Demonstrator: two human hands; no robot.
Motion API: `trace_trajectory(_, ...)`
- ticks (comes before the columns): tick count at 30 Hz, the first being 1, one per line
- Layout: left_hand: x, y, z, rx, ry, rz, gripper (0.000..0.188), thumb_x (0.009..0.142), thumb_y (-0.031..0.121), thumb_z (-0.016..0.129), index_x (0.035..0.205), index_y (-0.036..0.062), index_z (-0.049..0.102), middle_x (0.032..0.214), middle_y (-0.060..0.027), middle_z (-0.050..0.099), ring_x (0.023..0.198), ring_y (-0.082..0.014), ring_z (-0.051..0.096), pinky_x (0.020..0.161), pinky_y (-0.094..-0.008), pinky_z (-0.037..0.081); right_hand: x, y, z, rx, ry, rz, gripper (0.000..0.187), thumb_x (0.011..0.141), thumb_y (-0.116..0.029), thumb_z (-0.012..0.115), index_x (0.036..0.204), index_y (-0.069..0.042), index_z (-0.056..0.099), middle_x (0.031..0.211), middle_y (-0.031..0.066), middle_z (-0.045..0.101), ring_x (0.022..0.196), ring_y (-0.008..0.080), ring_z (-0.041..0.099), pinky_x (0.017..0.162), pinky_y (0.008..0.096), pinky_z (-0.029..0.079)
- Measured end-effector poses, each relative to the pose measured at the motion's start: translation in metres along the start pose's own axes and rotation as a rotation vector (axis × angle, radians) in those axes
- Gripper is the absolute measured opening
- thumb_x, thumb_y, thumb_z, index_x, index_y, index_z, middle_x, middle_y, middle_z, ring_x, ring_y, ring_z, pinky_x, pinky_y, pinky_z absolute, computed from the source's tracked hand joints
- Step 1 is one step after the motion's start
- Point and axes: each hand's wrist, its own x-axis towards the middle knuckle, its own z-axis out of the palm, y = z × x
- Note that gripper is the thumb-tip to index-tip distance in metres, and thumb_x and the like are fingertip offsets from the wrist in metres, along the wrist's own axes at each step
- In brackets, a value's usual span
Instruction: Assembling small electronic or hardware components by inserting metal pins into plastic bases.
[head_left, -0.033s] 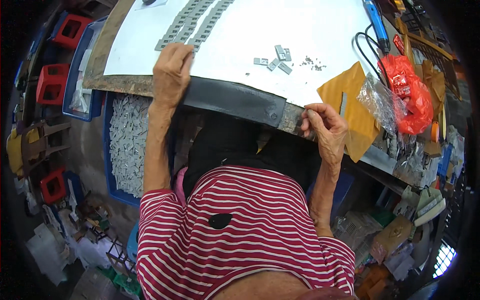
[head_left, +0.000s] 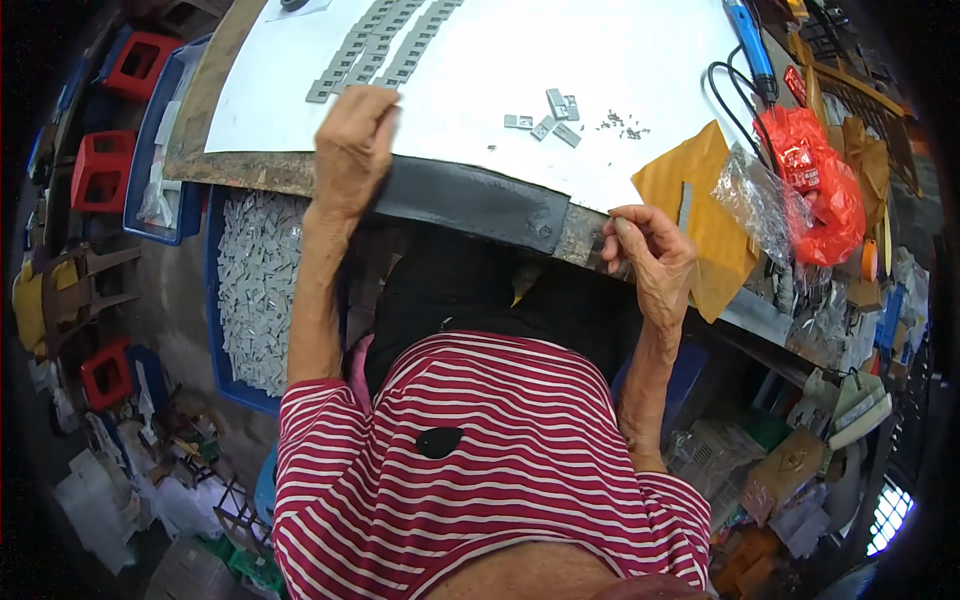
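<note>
My left hand [head_left: 352, 150] is over the near edge of the white sheet, its fingers curled together and slightly smeared. It is just below rows of small grey plates [head_left: 375, 45] that overlap in slanting lines. Whatever its fingertips hold, if anything, is hidden. At the table's front edge, my right hand [head_left: 655, 262] has thumb and forefinger pinched together, with the other fingers bent; I cannot make out anything between them. Ahead of this hand lie several loose grey plates [head_left: 565, 133] and a scatter of tiny dark bits [head_left: 625, 124].
A yellow-brown envelope [head_left: 690, 190], clear plastic and a red bag [head_left: 815, 190] lie at the right. Beyond them stands a blue electric screwdriver [head_left: 748, 45] with a black cable. Below the table's left edge, a blue bin [head_left: 213, 300] holds many grey pieces. Red stools [head_left: 103, 170] stand farther left.
My left hand has shifted slightly to the right, away from the lower end of the plate rows. My right hand stays where it was.
</note>
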Motion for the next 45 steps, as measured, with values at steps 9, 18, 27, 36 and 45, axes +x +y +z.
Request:
trace_trajectory(9, 0.024, 0.045, 0.069, -0.026, -0.302, 0.166, 0.014, 0.079, 0.005, 0.058, 0.089, -0.0028, 0.06, 0.087, -0.0161, 0.057, 0.078, -0.0292, 0.057, 0.07, -0.0346, 0.046, -0.016, -0.015, -0.021, -0.112, 0.021, -0.006, 0.012, 0.086, -0.004, 0.053, 0.094, 0.003, 0.058, 0.073, 0.0041, 0.059, 0.059, 0.0072, 0.055, 0.048, 0.0175, 0.043)
trace_trajectory(18, 0.023, 0.054, 0.072, -0.173, -0.288, 0.059, 0.008, 0.073, 0.0, 0.06, 0.08, -0.0009, 0.056, 0.078, -0.0139, 0.056, 0.07, -0.0294, 0.056, 0.062, -0.0365, 0.044, 0.025, -0.027, -0.074, -0.55, 0.197, -0.081, 0.013, 0.083, -0.006, 0.052, 0.085, 0.005, 0.06, 0.06, 0.0008, 0.053, 0.052, 0.005, 0.049, 0.048, 0.0194, 0.039)
trace_trajectory(27, 0.018, 0.066, 0.066, -0.263, -0.282, -0.098, 0.006, 0.078, 0.001, 0.057, 0.082, -0.0016, 0.054, 0.07, -0.0133, 0.057, 0.06, -0.0224, 0.056, 0.056, -0.0309, 0.044, 0.061, 0.008, -0.101, -0.945, 0.156, -0.458, 0.009, 0.079, -0.006, 0.056, 0.084, 0.0, 0.059, 0.079, 0.0142, 0.059, 0.068, 0.0302, 0.059, 0.061, 0.0349, 0.047)
trace_trajectory(36, 0.012, 0.086, 0.06, -0.487, -0.259, -0.207, 0.009, 0.08, 0.005, 0.06, 0.087, -0.0002, 0.06, 0.073, -0.0069, 0.062, 0.064, -0.0103, 0.056, 0.057, -0.023, 0.044, 0.066, 0.007, -0.105, -1.229, -0.007, -0.621, 0.006, 0.079, -0.002, 0.055, 0.085, -0.003, 0.055, 0.078, 0.0113, 0.054, 0.066, 0.0303, 0.057, 0.057, 0.0362, 0.045)
trace_trajectory(45, 0.011, 0.104, 0.06, -0.908, -0.384, -0.465, 0.022, 0.079, 0.006, 0.061, 0.1, 0.0003, 0.063, 0.075, -0.0026, 0.061, 0.063, -0.0055, 0.052, 0.059, -0.0174, 0.044, 0.076, 0.008, -0.112, -1.283, -0.111, -0.691, 0.006, 0.078, -0.001, 0.053, 0.083, -0.002, 0.05, 0.075, 0.0111, 0.051, 0.062, 0.0302, 0.055, 0.054, 0.0357, 0.045)
